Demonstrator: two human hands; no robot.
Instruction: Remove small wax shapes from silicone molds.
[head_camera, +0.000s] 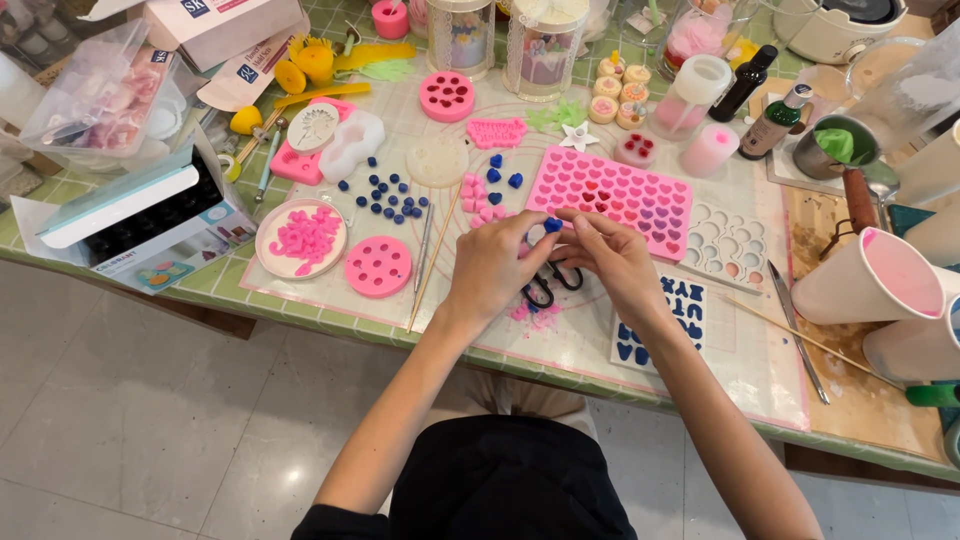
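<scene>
Near the middle of the frame, in the head view, we see both hands meeting over the counter (300, 400), just below the lower left edge of the pink heart mould (612, 198). Between them sits a small blue piece (552, 225), pinched at the fingertips: the left hand (495, 265) comes in from the lower left with thumb and forefinger closed on it, and the right hand (610, 255) comes from the lower right, its fingers (580, 222) closed on or touching the same piece from the other side. We cannot tell which hand bears more of the grip, nor the piece's exact shape or long axis; it is too small. It lies at the top of both hands, toward the mould, so the mould's nearest cavities are just beyond the fingertips, up and to the right. Under the hands lie black-handled scissors (545, 290) with pink crumbs (538, 318) beside them. Left of the hands, well apart, loose blue beads (392, 197) are scattered on the mat, and a round pink mould (377, 266) sits lower left.
</scene>
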